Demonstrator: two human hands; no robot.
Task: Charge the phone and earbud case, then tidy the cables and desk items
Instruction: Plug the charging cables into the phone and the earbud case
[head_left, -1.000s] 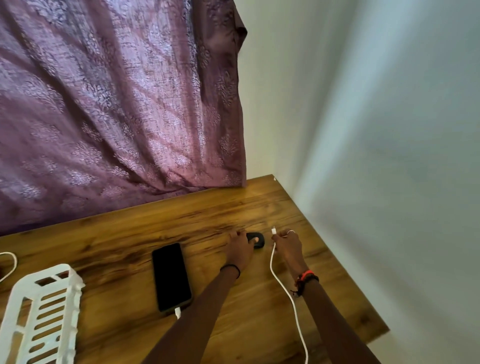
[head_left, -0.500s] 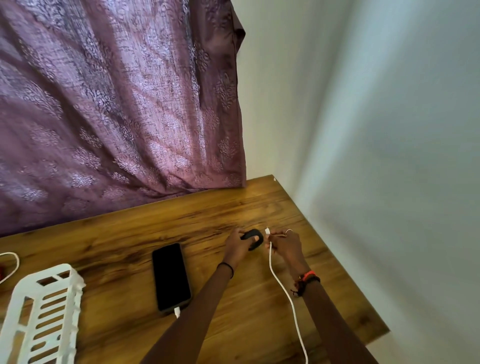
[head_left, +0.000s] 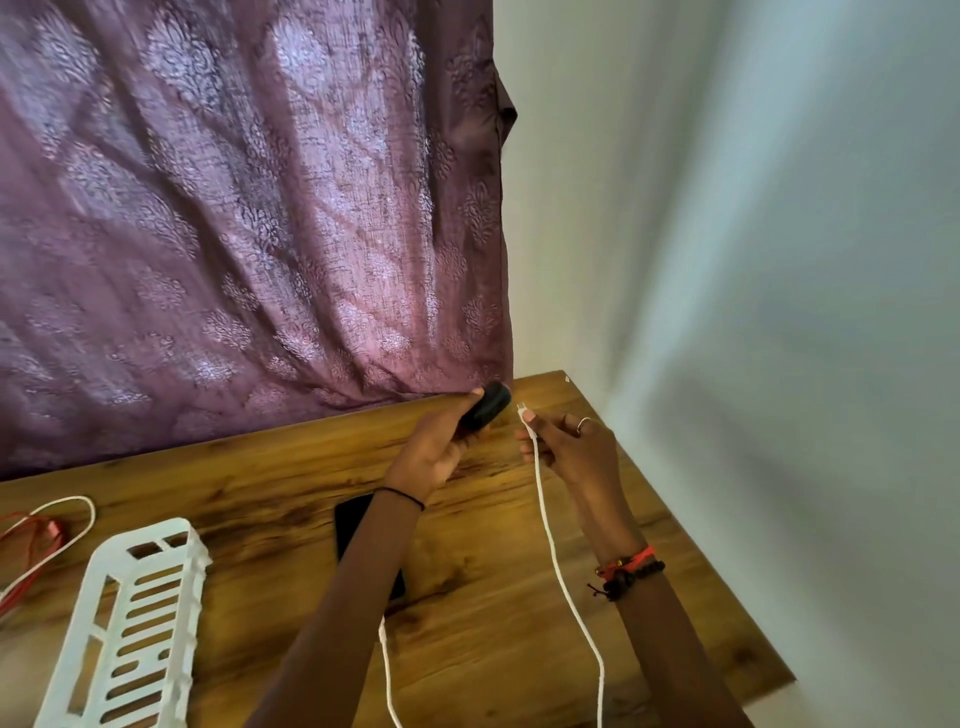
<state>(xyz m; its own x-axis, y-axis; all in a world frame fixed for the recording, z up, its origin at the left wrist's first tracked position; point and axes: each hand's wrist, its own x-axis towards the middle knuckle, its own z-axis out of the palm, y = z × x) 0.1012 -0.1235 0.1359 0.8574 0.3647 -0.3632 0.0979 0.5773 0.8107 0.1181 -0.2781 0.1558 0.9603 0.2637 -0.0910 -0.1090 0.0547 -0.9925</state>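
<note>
While left forearm (head_left: 363, 566) hides half the phone (head_left: 350, 525), left fingers (head_left: 469, 400) grip earbud case (head_left: 491, 409), right fingers (head_left: 551, 429) pinch cable (head_left: 551, 543)

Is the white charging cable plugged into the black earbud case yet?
No: the white charging cable's plug, pinched in the right hand, sits apart from the black oval earbud case in the left hand.

Wooden desk (head_left: 291, 483) in a corner, patterned purple curtain (head_left: 249, 208) behind, pale walls (head_left: 753, 260) at right

Desk (head_left: 467, 649): wood grain, satin. Curtain (head_left: 234, 234): woven cloth, embossed sheen. Basket (head_left: 124, 634): white plastic. Earbud case (head_left: 488, 405): glossy black.
</note>
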